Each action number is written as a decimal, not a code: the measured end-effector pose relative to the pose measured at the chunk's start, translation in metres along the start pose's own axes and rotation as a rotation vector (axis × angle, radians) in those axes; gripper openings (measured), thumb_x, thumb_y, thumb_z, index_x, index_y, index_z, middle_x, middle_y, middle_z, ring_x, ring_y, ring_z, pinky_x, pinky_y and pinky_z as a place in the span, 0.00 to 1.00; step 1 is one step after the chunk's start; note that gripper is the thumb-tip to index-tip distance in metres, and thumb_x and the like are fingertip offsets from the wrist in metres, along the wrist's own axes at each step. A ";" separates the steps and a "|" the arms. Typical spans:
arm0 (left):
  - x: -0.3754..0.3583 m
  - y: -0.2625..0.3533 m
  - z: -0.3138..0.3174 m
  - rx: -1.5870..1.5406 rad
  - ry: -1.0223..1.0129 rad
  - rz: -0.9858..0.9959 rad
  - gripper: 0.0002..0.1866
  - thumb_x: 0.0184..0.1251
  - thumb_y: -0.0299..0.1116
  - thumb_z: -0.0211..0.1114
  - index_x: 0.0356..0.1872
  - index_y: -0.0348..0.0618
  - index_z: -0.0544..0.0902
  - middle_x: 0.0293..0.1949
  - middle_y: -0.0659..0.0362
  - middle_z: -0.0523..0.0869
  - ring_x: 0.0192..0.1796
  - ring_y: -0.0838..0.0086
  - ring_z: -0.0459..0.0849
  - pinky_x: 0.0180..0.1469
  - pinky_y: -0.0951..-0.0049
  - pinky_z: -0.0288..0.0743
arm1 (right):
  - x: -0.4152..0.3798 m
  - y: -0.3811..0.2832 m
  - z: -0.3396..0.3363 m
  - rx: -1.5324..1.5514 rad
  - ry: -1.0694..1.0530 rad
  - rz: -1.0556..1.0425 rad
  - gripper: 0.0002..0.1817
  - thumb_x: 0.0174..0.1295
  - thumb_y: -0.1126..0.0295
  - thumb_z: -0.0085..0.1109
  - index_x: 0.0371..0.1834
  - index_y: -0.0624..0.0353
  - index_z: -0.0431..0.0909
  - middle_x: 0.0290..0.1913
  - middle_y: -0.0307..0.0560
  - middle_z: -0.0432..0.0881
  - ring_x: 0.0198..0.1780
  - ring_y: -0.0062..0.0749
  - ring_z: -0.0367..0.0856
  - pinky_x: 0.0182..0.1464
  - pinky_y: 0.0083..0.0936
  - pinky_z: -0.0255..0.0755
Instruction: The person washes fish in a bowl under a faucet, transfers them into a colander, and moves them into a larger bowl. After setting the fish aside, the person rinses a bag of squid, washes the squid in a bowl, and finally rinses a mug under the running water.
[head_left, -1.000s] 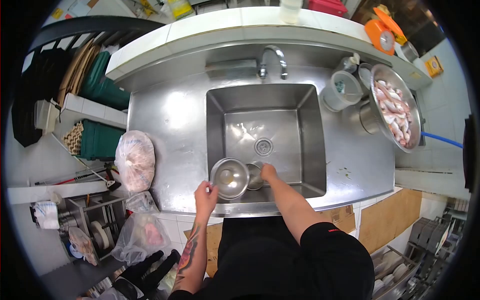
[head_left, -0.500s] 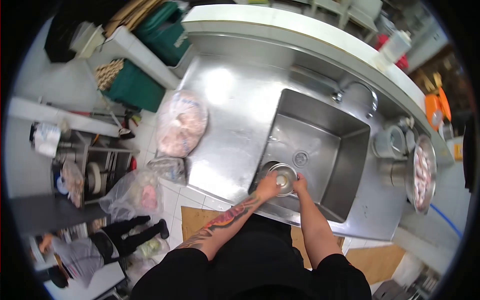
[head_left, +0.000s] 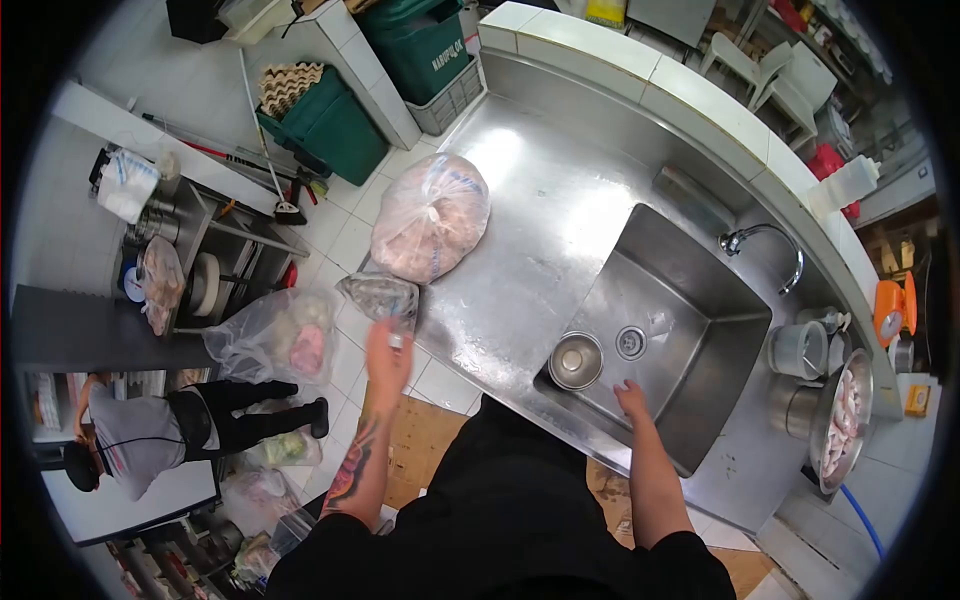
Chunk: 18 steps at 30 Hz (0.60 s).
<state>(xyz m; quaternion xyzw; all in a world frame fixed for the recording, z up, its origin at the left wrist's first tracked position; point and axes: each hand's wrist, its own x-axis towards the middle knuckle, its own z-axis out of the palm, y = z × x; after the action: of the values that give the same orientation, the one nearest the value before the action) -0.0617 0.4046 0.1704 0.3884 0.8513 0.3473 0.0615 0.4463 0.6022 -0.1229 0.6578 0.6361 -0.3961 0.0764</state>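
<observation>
Left hand [head_left: 388, 362] near small bag [head_left: 378, 296], fingers unclear | right hand [head_left: 631, 400] extended over sink [head_left: 690, 345] near bowl [head_left: 576, 360], fingers apart

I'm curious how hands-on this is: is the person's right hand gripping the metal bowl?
No, the right hand is apart from the metal bowl, with part of the sink visible between them.

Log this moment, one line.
left hand: by small clear plastic bag, grip unclear | right hand: empty, over rectangular steel sink | round steel bowl: inside sink
</observation>
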 end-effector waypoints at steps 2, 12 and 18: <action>0.021 -0.035 -0.019 0.238 0.144 0.063 0.27 0.62 0.32 0.68 0.63 0.37 0.74 0.57 0.42 0.77 0.59 0.47 0.75 0.63 0.54 0.68 | -0.006 0.047 -0.003 0.158 -0.036 0.058 0.33 0.65 0.54 0.62 0.69 0.62 0.71 0.48 0.52 0.85 0.42 0.36 0.86 0.34 0.35 0.81; 0.184 -0.029 0.016 0.344 -0.308 0.201 0.51 0.50 0.44 0.79 0.76 0.53 0.62 0.67 0.33 0.69 0.66 0.37 0.72 0.65 0.49 0.71 | -0.169 0.036 -0.109 0.430 0.454 -0.074 0.21 0.70 0.66 0.58 0.62 0.66 0.77 0.44 0.45 0.85 0.42 0.26 0.84 0.45 0.25 0.79; 0.195 -0.010 0.043 0.200 -0.209 0.050 0.53 0.48 0.45 0.80 0.78 0.63 0.59 0.66 0.32 0.70 0.58 0.43 0.81 0.61 0.53 0.75 | -0.199 0.028 -0.069 0.536 0.536 -0.089 0.19 0.68 0.65 0.61 0.58 0.64 0.79 0.48 0.50 0.86 0.47 0.31 0.84 0.52 0.28 0.77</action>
<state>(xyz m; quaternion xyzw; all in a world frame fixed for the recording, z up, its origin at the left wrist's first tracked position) -0.1862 0.5607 0.1643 0.4478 0.8607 0.2197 0.1021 0.5256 0.4844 0.0356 0.7065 0.5351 -0.3653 -0.2848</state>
